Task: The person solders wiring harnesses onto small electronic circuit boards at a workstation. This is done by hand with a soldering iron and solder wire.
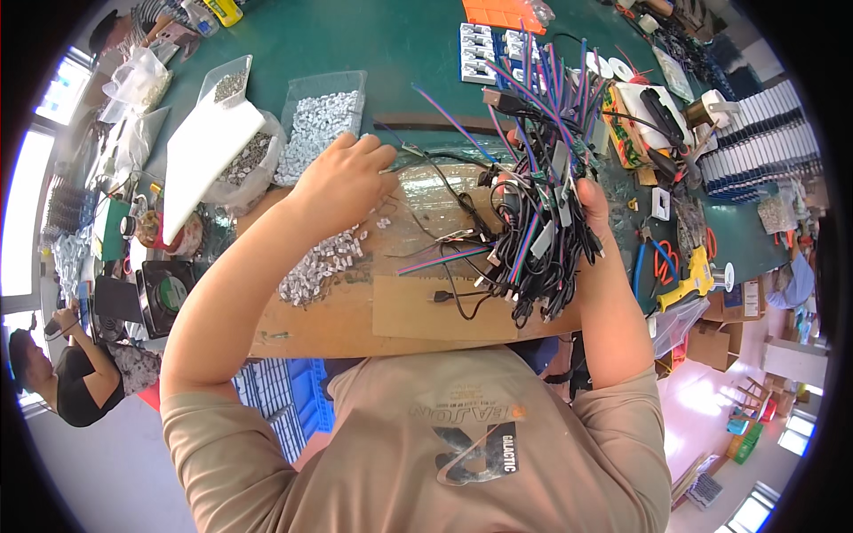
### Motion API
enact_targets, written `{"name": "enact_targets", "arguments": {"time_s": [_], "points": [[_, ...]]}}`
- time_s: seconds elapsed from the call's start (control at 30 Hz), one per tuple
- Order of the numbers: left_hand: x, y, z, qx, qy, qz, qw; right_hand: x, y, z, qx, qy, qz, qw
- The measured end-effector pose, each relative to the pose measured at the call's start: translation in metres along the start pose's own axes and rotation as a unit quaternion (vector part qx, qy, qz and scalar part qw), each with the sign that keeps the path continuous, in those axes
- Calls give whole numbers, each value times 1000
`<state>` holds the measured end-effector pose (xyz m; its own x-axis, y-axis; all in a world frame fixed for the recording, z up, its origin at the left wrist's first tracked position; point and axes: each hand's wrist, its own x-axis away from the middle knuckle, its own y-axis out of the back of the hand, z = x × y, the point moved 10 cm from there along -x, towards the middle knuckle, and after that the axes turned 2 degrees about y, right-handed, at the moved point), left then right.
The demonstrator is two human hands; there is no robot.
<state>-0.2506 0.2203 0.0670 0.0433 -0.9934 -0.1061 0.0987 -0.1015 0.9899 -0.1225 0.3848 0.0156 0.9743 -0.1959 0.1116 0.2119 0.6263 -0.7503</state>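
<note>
A thick bundle of black cables (pixel 542 222), with USB plugs and multicoloured wire ends, is gripped in my right hand (pixel 593 209). Its fingers are mostly hidden behind the bundle, with the thumb on the right side. My left hand (pixel 346 178) is closed, its fingers curled together at the left of the mat. Thin wire ends from the bundle reach close to those fingertips; what they pinch, if anything, is hidden. Just below the left hand lies a loose pile of small white connector pieces (pixel 324 266). A clear tray (pixel 362 84) of similar white pieces stands beyond it.
A white board (pixel 213 164) leans over a bag of small metal parts (pixel 244 164) at left. On the right lie a yellow glue gun (pixel 689 280), orange-handled scissors (pixel 665 264) and blue-handled pliers (pixel 640 258). Cardboard (pixel 435 315) covers the near edge. Another person (pixel 84 377) sits at far left.
</note>
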Motion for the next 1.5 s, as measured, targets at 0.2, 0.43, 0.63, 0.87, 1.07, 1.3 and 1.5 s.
{"name": "enact_targets", "arguments": {"time_s": [0.2,0.43,0.63,0.87,1.07,1.3,1.5], "points": [[-32,19,0,-10,-38,-67,997,-4,-21,8,29,0,9,1000],[-60,-32,28,-104,15,95,990,1,-25,6,51,-8,19,998],[-64,-33,32,-82,25,123,989,8,-13,15,42,-2,10,999],[-56,95,-25,-33,-109,-80,990,11,12,31,55,26,-36,998],[-66,169,-61,49,-187,-177,965,13,-55,51,46,49,56,996],[-94,192,-80,92,-176,-208,958,22,-45,37,59,44,63,995],[-119,219,-109,127,-209,-199,949,58,-65,60,17,97,18,995]]}}
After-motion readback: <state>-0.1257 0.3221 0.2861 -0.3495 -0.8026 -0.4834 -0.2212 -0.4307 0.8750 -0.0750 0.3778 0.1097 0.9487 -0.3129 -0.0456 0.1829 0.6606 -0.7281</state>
